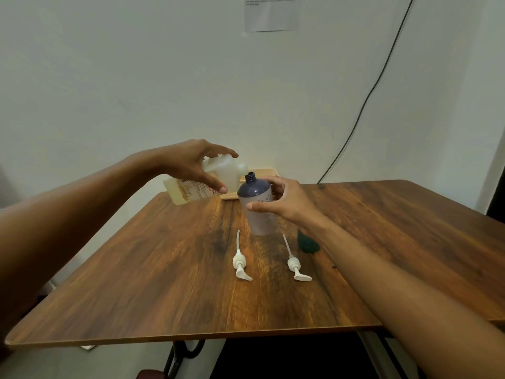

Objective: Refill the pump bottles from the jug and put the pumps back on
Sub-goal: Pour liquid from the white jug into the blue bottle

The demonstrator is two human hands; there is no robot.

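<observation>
Translucent jug (216, 178) tilted, left hand (195, 166) | grey bottle (257, 206) uncapped, right hand (284, 203)

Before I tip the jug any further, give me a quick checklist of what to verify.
1. Bottle neck open, pump off: ok.
2. Bottle upright on the table, steadied by the right hand: ok.
3. Jug gripped by the left hand and tilted toward the bottle: ok.
4. Jug spout lined up over the bottle neck: cannot tell, it sits close beside the neck.
5. Both pumps lying on the table in front of the bottle, out of the pour path: ok.
6. Liquid level in the bottle: cannot tell, the bottle is opaque.
</observation>
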